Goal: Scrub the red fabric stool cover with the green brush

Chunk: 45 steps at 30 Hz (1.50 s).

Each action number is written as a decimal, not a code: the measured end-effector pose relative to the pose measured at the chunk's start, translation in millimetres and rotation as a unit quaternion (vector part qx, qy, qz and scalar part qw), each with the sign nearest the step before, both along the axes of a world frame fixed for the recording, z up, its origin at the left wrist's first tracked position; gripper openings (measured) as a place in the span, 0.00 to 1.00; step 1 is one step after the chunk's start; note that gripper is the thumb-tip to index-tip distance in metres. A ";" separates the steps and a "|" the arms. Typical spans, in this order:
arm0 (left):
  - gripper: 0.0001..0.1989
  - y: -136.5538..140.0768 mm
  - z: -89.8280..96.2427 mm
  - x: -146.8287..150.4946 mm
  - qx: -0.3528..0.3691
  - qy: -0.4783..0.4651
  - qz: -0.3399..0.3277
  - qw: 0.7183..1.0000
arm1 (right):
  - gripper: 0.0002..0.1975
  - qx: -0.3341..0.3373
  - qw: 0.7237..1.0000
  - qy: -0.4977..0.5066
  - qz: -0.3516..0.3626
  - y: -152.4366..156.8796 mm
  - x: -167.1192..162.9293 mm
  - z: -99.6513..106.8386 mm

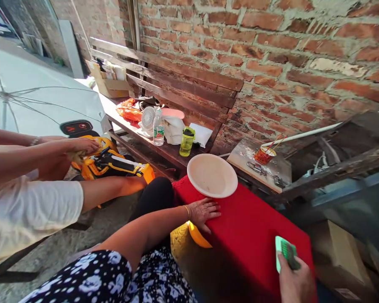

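My left hand (204,213) lies flat on a red cloth (252,227) spread over a low surface, fingers apart and holding nothing. Just beyond its fingers stands a round white basin (212,176), with little visible inside. At the lower right, my right hand (297,278) grips a small green scrub brush (284,247) with its thumb across it. The brush is over the cloth's right side; whether it touches the cloth, I cannot tell.
A wooden bench (173,158) holds a water bottle (158,129), a yellow-green cup (187,142) and a fan (148,118). To the right, a board (240,153) bears a red-filled cup (264,155). Another person's hands (82,146) rest by a yellow-black toy (113,162) at left.
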<state>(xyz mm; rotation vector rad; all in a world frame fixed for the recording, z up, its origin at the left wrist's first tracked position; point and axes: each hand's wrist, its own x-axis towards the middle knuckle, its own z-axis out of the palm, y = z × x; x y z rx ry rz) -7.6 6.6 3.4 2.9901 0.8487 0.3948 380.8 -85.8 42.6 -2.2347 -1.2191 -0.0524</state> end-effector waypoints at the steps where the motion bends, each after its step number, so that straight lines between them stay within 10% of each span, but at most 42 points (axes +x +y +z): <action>1: 0.39 -0.3 -0.5 -0.5 -0.004 0.002 0.001 1.000 | 0.41 0.011 0.998 0.044 0.039 12.2 -20.2 -5.4; 8: 0.41 1.7 -5.6 -3.7 -0.006 0.004 0.000 1.000 | 0.47 0.032 0.968 0.049 0.243 64.6 -119.9 -21.6; 18: 0.41 1.3 -3.6 -2.2 -0.023 0.006 -0.003 1.000 | 0.44 -0.099 0.989 0.008 -0.110 16.2 73.8 -13.1; 24: 0.43 1.0 -2.6 -1.7 -0.020 0.000 -0.002 1.000 | 0.47 0.007 0.973 0.070 -0.219 -25.1 110.6 -13.4; 33: 0.43 0.3 -1.1 -3.2 -0.018 0.017 0.002 1.000 | 0.40 0.040 0.997 0.051 0.043 32.1 -2.0 -3.0; 39: 0.41 -0.6 -2.1 -4.6 -0.004 0.012 0.005 1.000 | 0.40 0.065 0.953 0.012 0.296 65.2 -105.3 -23.5; 45: 0.41 -0.3 -5.8 -7.0 0.007 0.012 -0.002 1.000 | 0.33 0.027 0.947 -0.047 0.317 91.0 -121.2 -34.1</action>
